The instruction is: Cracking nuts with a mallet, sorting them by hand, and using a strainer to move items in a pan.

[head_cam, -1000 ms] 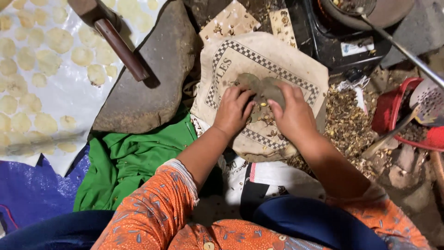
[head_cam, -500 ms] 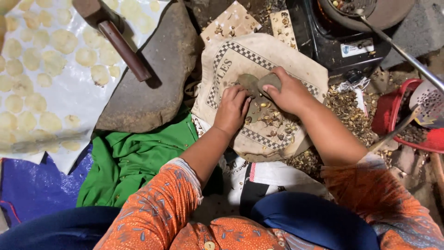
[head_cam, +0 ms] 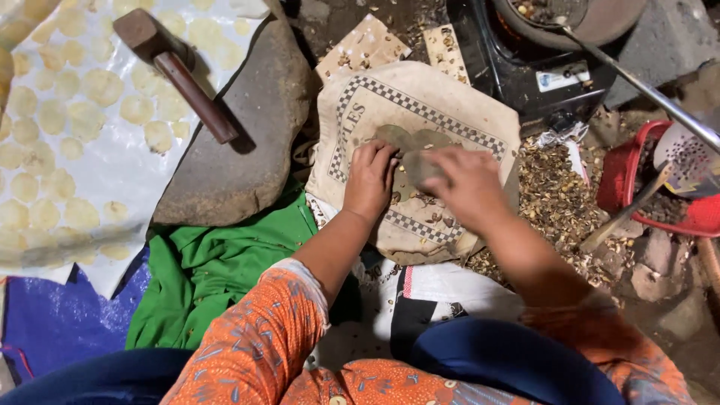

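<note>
my left hand (head_cam: 369, 180) presses flat, fingers curled, on the sack (head_cam: 420, 112). my right hand (head_cam: 469, 184), blurred, closes on a grey stone (head_cam: 420, 166).

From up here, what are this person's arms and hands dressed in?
Both hands, the left hand and the right hand, are bare: no gloves or rings visible. The forearms are uncovered. Orange patterned sleeves end around the elbows; the right hand is motion-blurred.
</note>
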